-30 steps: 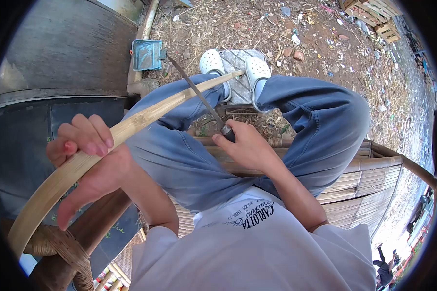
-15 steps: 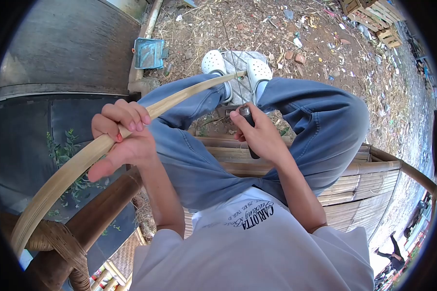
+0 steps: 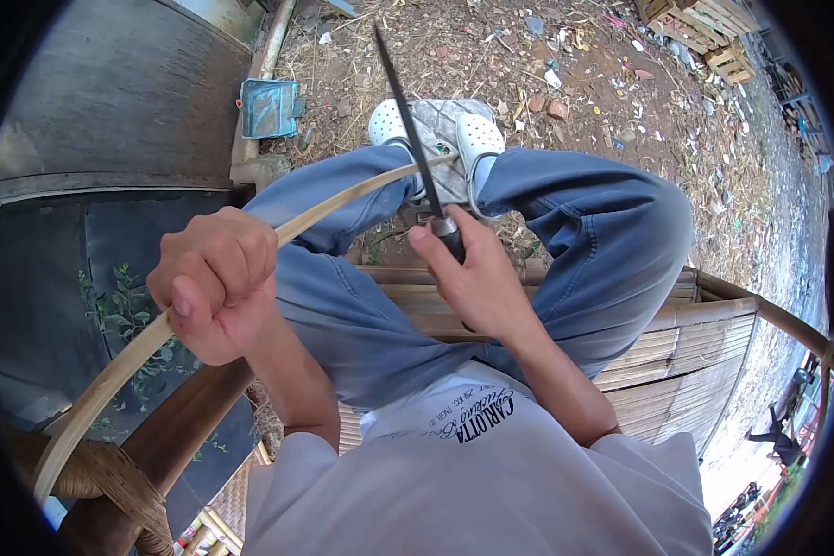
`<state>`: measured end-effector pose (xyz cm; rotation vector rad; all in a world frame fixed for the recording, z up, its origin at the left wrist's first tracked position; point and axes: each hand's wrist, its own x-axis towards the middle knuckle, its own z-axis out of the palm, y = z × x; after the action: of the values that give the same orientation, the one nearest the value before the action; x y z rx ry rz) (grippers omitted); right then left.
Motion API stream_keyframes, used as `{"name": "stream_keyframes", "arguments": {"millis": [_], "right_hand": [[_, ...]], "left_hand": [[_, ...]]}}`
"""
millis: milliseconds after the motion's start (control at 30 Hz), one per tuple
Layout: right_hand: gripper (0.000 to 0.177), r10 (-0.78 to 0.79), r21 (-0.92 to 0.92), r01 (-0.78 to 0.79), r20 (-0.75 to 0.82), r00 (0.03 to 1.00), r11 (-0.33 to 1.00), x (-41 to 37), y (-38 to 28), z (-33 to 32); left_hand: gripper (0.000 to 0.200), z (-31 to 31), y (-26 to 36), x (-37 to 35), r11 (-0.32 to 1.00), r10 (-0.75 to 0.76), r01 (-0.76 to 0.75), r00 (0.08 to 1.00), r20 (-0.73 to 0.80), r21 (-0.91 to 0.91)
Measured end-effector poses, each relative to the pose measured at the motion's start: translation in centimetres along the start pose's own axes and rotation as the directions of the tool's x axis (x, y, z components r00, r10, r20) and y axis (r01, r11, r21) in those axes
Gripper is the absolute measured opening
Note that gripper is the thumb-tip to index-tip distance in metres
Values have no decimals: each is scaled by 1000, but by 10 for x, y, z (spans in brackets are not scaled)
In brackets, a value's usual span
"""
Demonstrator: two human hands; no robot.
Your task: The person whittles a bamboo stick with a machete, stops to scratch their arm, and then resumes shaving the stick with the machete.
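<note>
A long, curved bamboo strip (image 3: 343, 196) runs from the lower left up to the white clogs. My left hand (image 3: 218, 283) is closed in a fist around its middle. Its far end lies between the clogs, beside the blade, and the near end reaches down past the bound bamboo pole. In my right hand (image 3: 482, 283) is a knife (image 3: 408, 125), gripped by its dark handle just below a metal collar. Its long, narrow dark blade points away from me and passes over the strip near the left clog.
My legs in jeans (image 3: 612, 241) spread to both sides over a bamboo seat (image 3: 667, 361). A blue dustpan-like container (image 3: 270, 108) stands at the upper left by a dark panel. Wooden crates (image 3: 704, 32) stand at the upper right on littered ground. A bamboo pole (image 3: 171, 426) crosses the lower left.
My left hand has gone from a loose hold with the thumb out to a full fist around the strip. The knife has turned, showing more of its blade, and tilts further left.
</note>
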<state>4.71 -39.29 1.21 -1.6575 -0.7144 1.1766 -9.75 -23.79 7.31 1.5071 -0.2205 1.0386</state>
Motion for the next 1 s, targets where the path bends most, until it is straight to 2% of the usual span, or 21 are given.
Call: {"name": "stream_keyframes", "arguments": {"millis": [100,133,167,233,267,367,433,500,533,567,633,700,767,800,833,900,933,1000], "right_hand": [[32,-23,-124,29,48,999,992,2,4,22],[29,-10,-200,24,72,997,979,5,15,28],[29,-7,-197,21,73,997,980,16,39,30],[26,106,-295,-144,-141,984,945,48,85,28],[26,102,-294,-140,-141,985,945,48,78,27],[25,68,-231,-89,-97,993,969,33,56,32],[28,-100,-226,75,-102,990,971,22,34,43],[28,-60,-244,31,-114,992,969,50,66,37],[28,4,-293,-55,-170,985,954,74,100,31],[29,71,-335,-147,-228,971,931,81,100,26],[29,83,-333,-157,-225,971,930,83,105,27],[29,110,-341,-179,-212,971,923,73,82,31],[28,36,-309,-61,-84,996,949,56,60,41],[29,96,-282,-112,-70,993,953,59,62,40],[29,89,-281,-106,-72,993,954,74,86,38],[30,180,-359,-297,-325,928,885,106,152,35],[30,174,-357,-293,-329,928,887,108,156,34],[31,198,-377,-309,-303,932,873,106,147,34]], "left_hand": [[51,8,-1,0,999,12,-11,1000,28,-31],[51,9,0,-1,999,7,-6,1000,29,-33],[51,9,2,-3,1000,-14,14,1000,18,-11],[52,11,5,-6,1000,-27,27,1000,8,16],[52,13,6,-8,1000,-20,19,1000,8,22],[53,15,5,-10,1000,-19,19,999,-26,5],[55,18,2,-10,1000,-5,4,998,-55,-8],[54,21,2,-11,1000,20,-18,997,-75,24],[54,20,2,-12,999,33,-31,997,-68,25],[54,19,4,-16,1000,23,-21,998,-67,20],[54,18,6,-20,1000,5,-5,998,-60,5],[53,20,5,-22,1000,14,-12,993,-113,16],[53,23,3,-24,1000,15,-11,989,-149,26],[52,25,5,-25,999,15,-8,985,-174,39],[52,27,6,-26,999,20,-13,985,-169,41],[50,33,10,-33,1000,-24,29,937,-349,9],[50,39,13,-35,1000,-20,24,939,-343,8],[49,48,14,-38,997,-4,39,904,-428,73]]}}
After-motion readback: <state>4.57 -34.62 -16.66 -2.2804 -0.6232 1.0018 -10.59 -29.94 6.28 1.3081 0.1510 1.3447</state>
